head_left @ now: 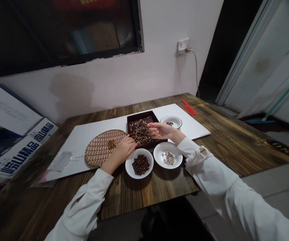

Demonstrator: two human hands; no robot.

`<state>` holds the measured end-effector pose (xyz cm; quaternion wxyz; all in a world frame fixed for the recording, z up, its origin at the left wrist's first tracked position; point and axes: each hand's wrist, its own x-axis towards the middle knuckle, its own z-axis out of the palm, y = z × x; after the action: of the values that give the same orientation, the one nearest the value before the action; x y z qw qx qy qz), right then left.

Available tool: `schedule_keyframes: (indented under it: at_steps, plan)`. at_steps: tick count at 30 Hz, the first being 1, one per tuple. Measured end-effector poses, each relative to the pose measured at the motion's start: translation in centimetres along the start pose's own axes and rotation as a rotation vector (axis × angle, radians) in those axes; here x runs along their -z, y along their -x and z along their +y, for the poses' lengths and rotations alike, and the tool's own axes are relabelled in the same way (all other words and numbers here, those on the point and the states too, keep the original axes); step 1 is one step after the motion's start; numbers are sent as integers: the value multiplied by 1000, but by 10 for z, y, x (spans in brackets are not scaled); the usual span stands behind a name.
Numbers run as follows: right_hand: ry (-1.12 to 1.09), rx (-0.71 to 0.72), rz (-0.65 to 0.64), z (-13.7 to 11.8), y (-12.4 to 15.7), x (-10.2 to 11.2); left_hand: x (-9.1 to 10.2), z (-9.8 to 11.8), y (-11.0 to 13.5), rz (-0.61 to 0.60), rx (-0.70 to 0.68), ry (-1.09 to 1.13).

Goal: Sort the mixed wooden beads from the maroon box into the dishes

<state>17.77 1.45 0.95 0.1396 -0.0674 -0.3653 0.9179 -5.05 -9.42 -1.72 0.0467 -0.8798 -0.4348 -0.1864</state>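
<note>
A dark red rectangular tray (132,119) holds many small beads (140,132) in mixed brown, tan and dark tones. My left hand (126,147) rests by the tray's near left corner, fingers laid loosely at its edge. Above the tray's right side is my right hand (161,130), its fingers bent together at the tips; whatever is between them is too small to make out. In front stand a white bowl of dark brown beads (140,164) and another white bowl with pale beads (169,158). Yellow-brown beads (111,144) lie on a round woven mat (96,150).
Behind my right hand a third white dish (177,122) holds a few beads. A red comb (188,107) lies at the back right of the wooden table (222,144). Under the tray is a white board (84,130); a clear plastic bag (62,161) is at its left. Boxes (16,144) stand far left.
</note>
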Motion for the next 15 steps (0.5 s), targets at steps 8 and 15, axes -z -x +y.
schedule_keyframes:
  at_steps: [8,15]
  plan:
    - [120,-42,-43,1,1,-3,-1,-1,1,-11,-16,-43]
    - [208,-84,-116,2,2,-4,0,-1,1,-17,-17,-37]
